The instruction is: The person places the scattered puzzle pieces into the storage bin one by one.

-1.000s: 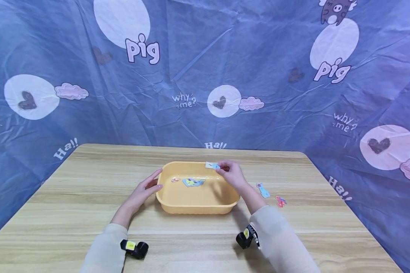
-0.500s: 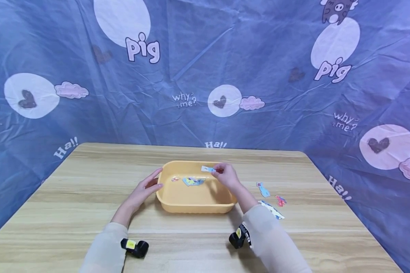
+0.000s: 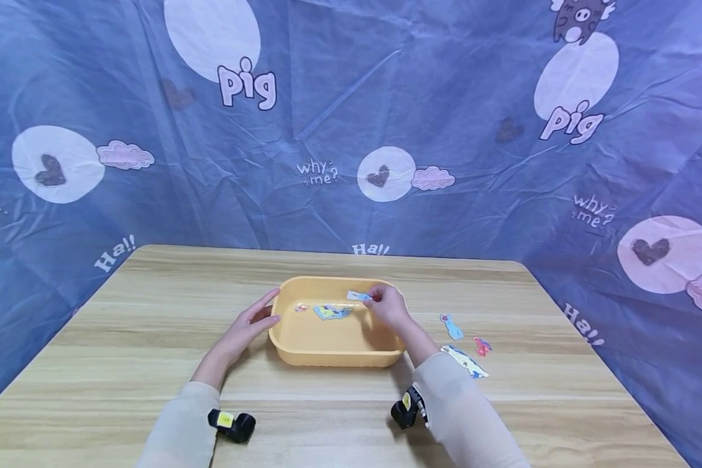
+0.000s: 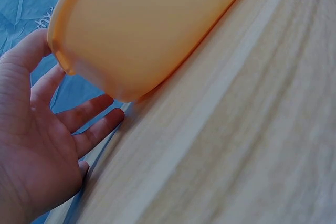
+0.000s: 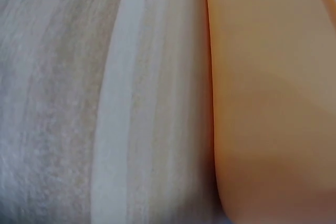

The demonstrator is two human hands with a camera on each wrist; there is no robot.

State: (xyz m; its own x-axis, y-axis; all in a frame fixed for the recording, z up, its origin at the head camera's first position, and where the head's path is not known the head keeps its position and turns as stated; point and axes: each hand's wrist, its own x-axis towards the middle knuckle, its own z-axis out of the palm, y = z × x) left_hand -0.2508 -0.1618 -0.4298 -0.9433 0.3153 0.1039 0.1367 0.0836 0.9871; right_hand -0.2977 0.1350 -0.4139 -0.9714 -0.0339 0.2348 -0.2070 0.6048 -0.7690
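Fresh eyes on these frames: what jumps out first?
Probably the blue backdrop with "pig" lettering, filling the upper head view. Then the yellow tray on the table, the left hand at its left end. Over its far right part, the right hand pinches a small blue-and-white cutout.

Bright, even head view, soft shadow at right inside the tray (image 3: 327,337), dimmer wrist views, tabletop (image 5: 52,108) blurred at left of the right wrist frame.

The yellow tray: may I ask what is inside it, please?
A multicolored cutout and a small reddish cutout lie in the tray; the right hand, pinching a blue piece, hides part of the right interior.
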